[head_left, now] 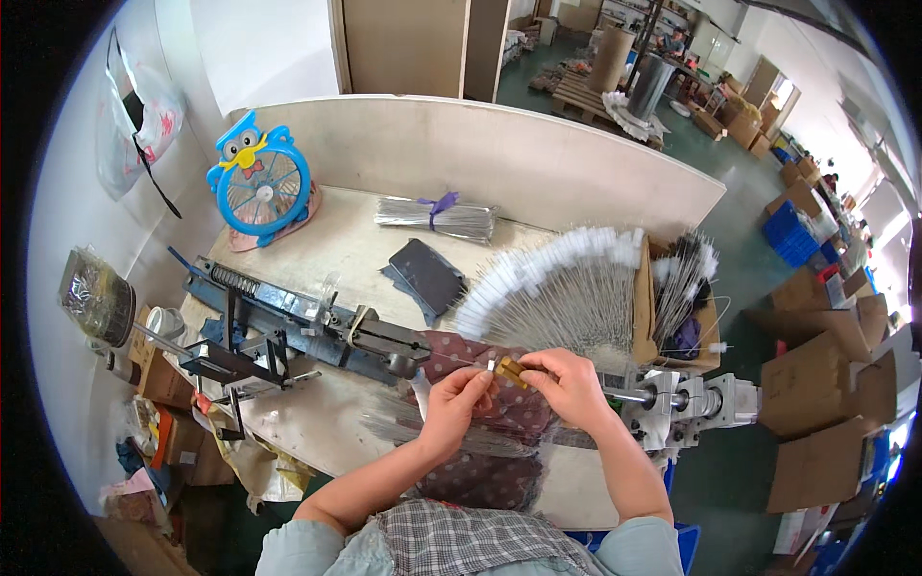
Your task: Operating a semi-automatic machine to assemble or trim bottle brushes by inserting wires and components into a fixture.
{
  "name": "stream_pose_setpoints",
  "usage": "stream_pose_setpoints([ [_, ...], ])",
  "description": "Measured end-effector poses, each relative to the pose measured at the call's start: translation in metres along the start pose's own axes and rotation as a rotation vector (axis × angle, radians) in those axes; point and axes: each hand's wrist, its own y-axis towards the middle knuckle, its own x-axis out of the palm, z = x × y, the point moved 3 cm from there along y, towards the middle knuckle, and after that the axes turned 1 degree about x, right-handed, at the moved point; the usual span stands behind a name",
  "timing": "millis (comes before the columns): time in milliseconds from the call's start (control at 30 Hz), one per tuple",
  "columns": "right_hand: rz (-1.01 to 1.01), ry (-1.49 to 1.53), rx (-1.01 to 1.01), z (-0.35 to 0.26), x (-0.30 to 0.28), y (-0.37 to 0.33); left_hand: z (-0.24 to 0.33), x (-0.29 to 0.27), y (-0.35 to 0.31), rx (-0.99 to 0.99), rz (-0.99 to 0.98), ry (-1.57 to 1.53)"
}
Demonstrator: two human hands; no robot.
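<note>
Gap for hands (pixel 453 403) (pixel 569 386) between metal jig (pixel 375 338) and spindle (pixel 663 395)

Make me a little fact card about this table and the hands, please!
Left hand: pinching a small white piece
Right hand: holding a brass-coloured piece
Below the hands: spotted cloth
Back left: blue fan with a yellow beak
Back middle: thin rods, purple tie
Right side: white-tipped rods, fanned out, beside a cardboard box
</note>
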Motion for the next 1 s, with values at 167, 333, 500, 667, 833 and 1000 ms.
stream_pose_setpoints([
  [167, -0.062, 0.072, -0.070, 0.002, -0.010, -0.007, -0.007, 0.007, 0.004, 0.054, 0.021, 0.050],
  [333, -0.044, -0.160, -0.342, -0.011, -0.008, -0.009, 0.008, -0.005, -0.006, 0.068, 0.223, -0.017],
  [500, 0.235, -0.359, -0.418, -0.037, 0.011, 0.029, 0.022, -0.011, -0.010, 0.020, 0.300, -0.110],
  [667, 0.087, -0.223, -0.335, -0.028, 0.052, 0.045, 0.018, -0.015, -0.010, -0.062, 0.272, -0.226],
  [833, -0.057, -0.109, -0.163, -0.031, 0.045, 0.046, 0.016, -0.024, -0.011, -0.053, 0.218, -0.164],
  [1000, -0.131, -0.068, 0.021, -0.028, 0.047, 0.048, 0.024, -0.018, -0.009, -0.056, 0.138, -0.086],
])
